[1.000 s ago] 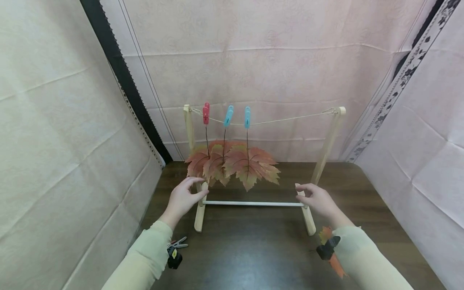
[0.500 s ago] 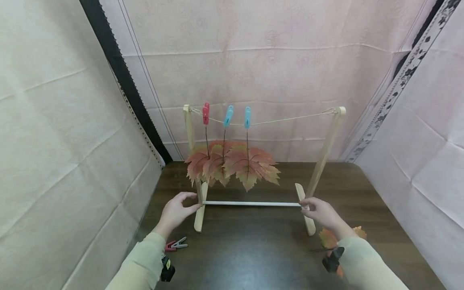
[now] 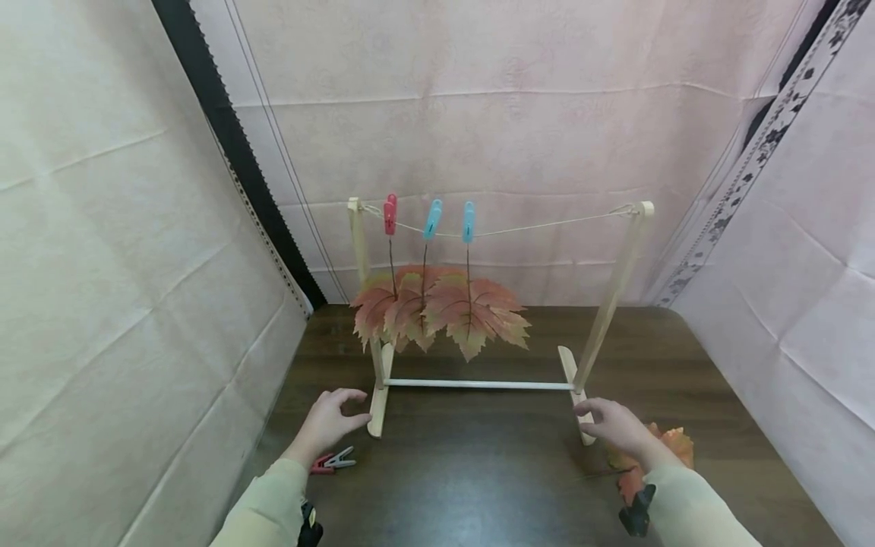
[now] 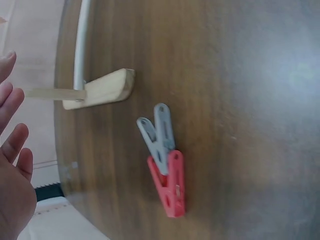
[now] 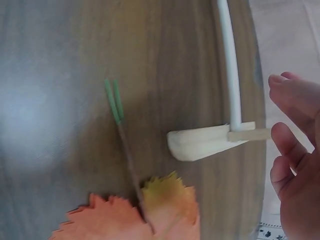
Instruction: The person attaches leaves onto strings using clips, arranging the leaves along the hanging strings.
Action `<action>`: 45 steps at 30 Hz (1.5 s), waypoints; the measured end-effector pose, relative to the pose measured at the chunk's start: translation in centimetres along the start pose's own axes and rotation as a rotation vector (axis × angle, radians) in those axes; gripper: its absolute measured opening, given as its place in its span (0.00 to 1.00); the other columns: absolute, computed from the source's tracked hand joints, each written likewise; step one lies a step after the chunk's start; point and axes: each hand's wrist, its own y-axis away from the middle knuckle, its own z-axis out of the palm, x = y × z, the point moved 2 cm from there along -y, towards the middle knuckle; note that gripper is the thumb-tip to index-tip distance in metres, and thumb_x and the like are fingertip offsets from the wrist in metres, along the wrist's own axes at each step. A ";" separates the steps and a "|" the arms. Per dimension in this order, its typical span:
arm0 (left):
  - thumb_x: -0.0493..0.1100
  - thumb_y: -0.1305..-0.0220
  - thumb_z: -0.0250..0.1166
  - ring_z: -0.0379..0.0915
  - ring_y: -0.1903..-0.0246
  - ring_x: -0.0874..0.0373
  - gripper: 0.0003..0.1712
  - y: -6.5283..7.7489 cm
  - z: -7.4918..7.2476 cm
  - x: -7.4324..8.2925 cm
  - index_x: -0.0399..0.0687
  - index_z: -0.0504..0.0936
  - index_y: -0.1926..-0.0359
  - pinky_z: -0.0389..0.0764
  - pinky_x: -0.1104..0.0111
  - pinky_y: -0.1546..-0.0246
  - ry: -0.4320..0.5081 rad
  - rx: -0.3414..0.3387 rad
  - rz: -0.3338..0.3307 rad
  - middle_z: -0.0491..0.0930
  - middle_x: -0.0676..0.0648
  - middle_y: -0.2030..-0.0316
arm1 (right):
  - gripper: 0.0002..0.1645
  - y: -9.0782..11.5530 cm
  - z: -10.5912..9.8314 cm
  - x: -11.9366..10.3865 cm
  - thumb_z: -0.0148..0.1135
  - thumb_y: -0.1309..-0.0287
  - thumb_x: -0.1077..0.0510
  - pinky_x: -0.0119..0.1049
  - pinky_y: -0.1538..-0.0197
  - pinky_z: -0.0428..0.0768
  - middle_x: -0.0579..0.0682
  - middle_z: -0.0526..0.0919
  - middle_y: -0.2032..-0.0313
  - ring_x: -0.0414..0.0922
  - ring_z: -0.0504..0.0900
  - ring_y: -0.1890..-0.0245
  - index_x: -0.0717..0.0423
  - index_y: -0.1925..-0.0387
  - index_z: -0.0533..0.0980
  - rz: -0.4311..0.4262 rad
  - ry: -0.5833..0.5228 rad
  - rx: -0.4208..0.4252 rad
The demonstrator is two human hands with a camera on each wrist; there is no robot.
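A small wooden rack (image 3: pixel 618 285) stands on the table, a string (image 3: pixel 540 226) tied between its posts. One red clothespin (image 3: pixel 390 215) and two blue clothespins (image 3: pixel 432 219) on the string hold reddish artificial maple leaves (image 3: pixel 472 308) by their stems. My left hand (image 3: pixel 330 419) holds nothing, fingers loosely bent, beside the rack's left foot (image 4: pixel 107 90). Below it lie a grey clothespin (image 4: pixel 159 137) and a red clothespin (image 4: pixel 170 187). My right hand (image 3: pixel 615 429), also holding nothing, hovers by the right foot (image 5: pixel 205 142). Orange leaves (image 5: pixel 120 220) with a green-tipped stem lie near the right wrist.
A white rod (image 3: pixel 478 384) joins the rack's two feet low over the dark wooden table (image 3: pixel 472 471). Pale cloth hangs at the back (image 3: pixel 519 137), with further cloth walls on the left (image 3: pixel 137 289) and right (image 3: pixel 793 289).
Both hands have come down and back toward the front, from the rack's lower posts to its feet. The clothespins and leaves on the table show more fully. The hanging leaves stay put.
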 end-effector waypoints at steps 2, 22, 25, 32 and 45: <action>0.57 0.50 0.71 0.65 0.60 0.53 0.25 0.2 0.2 -0.6 0.55 0.81 0.52 0.69 0.59 0.63 -0.014 -0.013 -0.006 0.78 0.53 0.55 | 0.17 0.2 0.2 0.2 0.65 0.45 0.59 0.57 0.53 0.72 0.55 0.80 0.54 0.61 0.75 0.51 0.58 0.54 0.77 0.005 0.005 -0.010; 0.49 0.57 0.76 0.63 0.52 0.47 0.24 2.2 1.8 -5.2 0.52 0.81 0.56 0.63 0.47 0.53 -0.171 -0.071 0.010 0.78 0.52 0.56 | 0.12 2.5 1.8 3.4 0.67 0.54 0.65 0.41 0.64 0.77 0.49 0.82 0.66 0.45 0.80 0.65 0.59 0.64 0.79 -0.241 0.149 -0.105; 0.51 0.59 0.76 0.64 0.56 0.50 0.25 2.7 2.0 -5.9 0.52 0.82 0.57 0.60 0.48 0.54 -0.184 -0.079 0.005 0.79 0.54 0.58 | 0.12 2.8 2.1 3.7 0.67 0.56 0.67 0.40 0.64 0.77 0.49 0.82 0.68 0.44 0.80 0.66 0.59 0.65 0.79 -0.283 0.167 -0.095; 0.54 0.61 0.77 0.64 0.60 0.53 0.23 3.3 2.5 -6.7 0.55 0.82 0.61 0.61 0.49 0.57 -0.181 -0.040 0.013 0.80 0.56 0.63 | 0.12 3.1 2.9 4.8 0.68 0.59 0.68 0.37 0.69 0.76 0.47 0.82 0.71 0.41 0.79 0.70 0.57 0.68 0.79 -0.339 0.248 -0.089; 0.50 0.61 0.77 0.64 0.61 0.53 0.22 3.8 3.7 -7.6 0.56 0.81 0.61 0.61 0.51 0.60 -0.205 -0.056 0.022 0.78 0.57 0.63 | 0.13 3.3 3.9 5.5 0.70 0.64 0.66 0.39 0.66 0.74 0.41 0.80 0.72 0.41 0.76 0.70 0.50 0.72 0.80 -0.269 0.347 -0.048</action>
